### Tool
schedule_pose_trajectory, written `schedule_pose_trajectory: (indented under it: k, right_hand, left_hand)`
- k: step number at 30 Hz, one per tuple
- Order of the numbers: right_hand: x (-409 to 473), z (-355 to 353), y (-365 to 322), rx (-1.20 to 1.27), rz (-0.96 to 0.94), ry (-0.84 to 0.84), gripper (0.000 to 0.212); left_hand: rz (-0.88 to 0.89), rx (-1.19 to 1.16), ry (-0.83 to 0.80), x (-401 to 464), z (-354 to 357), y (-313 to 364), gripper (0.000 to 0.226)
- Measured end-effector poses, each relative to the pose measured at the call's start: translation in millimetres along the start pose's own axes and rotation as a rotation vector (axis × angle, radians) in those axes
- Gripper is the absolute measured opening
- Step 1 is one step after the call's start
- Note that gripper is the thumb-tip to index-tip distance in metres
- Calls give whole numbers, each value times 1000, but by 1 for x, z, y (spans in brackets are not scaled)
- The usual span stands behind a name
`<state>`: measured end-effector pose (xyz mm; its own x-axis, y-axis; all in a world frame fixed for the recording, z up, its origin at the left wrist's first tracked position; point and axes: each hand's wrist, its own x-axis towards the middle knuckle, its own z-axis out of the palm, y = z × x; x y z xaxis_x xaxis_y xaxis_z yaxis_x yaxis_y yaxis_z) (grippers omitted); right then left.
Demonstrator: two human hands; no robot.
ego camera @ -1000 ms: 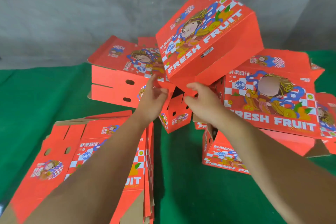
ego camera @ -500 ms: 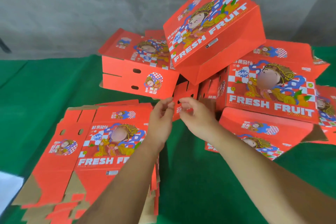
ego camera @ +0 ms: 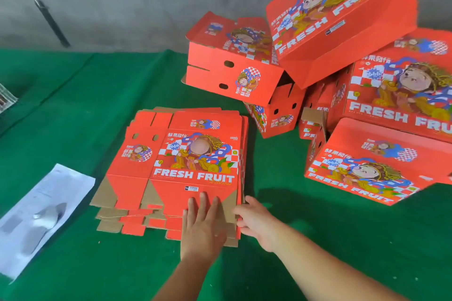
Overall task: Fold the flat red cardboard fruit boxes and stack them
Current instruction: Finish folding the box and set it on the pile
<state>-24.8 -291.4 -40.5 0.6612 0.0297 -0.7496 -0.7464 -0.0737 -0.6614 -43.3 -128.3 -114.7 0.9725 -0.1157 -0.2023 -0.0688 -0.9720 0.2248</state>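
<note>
My left hand (ego camera: 203,230) lay palm down, fingers straight and slightly spread, on the near right corner of the stack of flat boxes (ego camera: 181,168), pressing the top sheet; its forearm ran in from 6 o'clock. My right hand (ego camera: 254,221) reached in from 5 o'clock and met the stack's near right edge, fingers loosely extended against the cardboard rim; whether the fingertips had hooked under a sheet could not be told. Neither hand gripped anything.

The stack lay flat on the green cloth (ego camera: 102,95), printed side up. The "FRESH FRUIT" lettering read upright to me, with brown flaps toward 6 o'clock and the handle-hole panel toward 9 o'clock. Its sheets were slightly fanned at the near edge.

The folded boxes stood in a loose pile from 12 to 3 o'clock. One closed box (ego camera: 232,61) sat at 12 o'clock with its handle holes facing me. A tilted box (ego camera: 342,12) leaned on top at 1 o'clock. A small open box (ego camera: 276,115) stood beneath them, just beyond the stack's far right corner. Two more boxes (ego camera: 401,90) (ego camera: 367,166) lay at 2 and 3 o'clock, the nearer one tipped.

A white plastic bag (ego camera: 41,215) lay at 9 o'clock, apart from the stack. A dark pole (ego camera: 52,24) leaned against the grey wall (ego camera: 122,2) at 11 o'clock.
</note>
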Motion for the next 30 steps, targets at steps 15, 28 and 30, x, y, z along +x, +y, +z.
schedule_pose_trajectory:
  k: [15,28,30]
  right_hand:
    - [-5,-30,44,366,25,126,27]
    - [-35,-145,54,236,-227,552,45]
    - [-41,-150,58,364,-247,540,57]
  left_hand:
    - [428,-168,147,-48,-6,-3,63]
    - [-508,-821,140,-17,-41,-20,94]
    - [-501,-965,164,-16,-43,-8,67]
